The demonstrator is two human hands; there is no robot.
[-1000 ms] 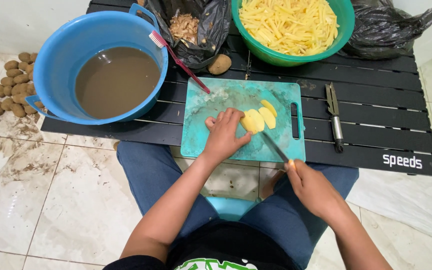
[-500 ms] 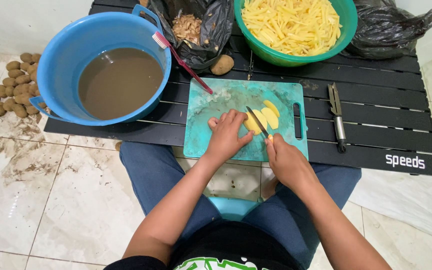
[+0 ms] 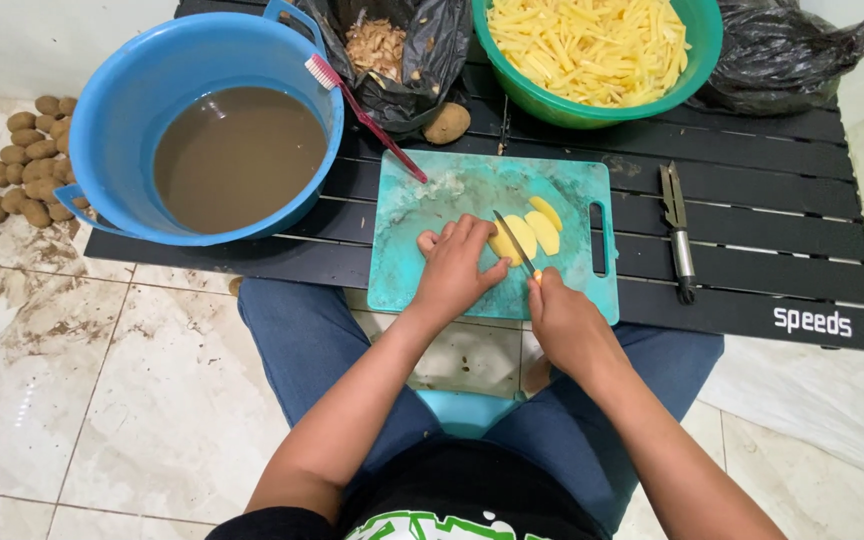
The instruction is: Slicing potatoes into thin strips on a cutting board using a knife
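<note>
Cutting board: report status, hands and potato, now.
Left hand pressing peeled potato on teal cutting board. Right hand gripping knife, blade on potato. Cut slices beside the blade; nothing blocking.

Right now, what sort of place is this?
Probably a home or small food-prep spot on a tiled floor: a low black slatted table, a green bowl of potato sticks, and unpeeled potatoes piled on the floor.

The right hand (image 3: 564,325) hides the knife (image 3: 514,241) handle; the green bowl (image 3: 697,60) is cut off at the far edge.
</note>
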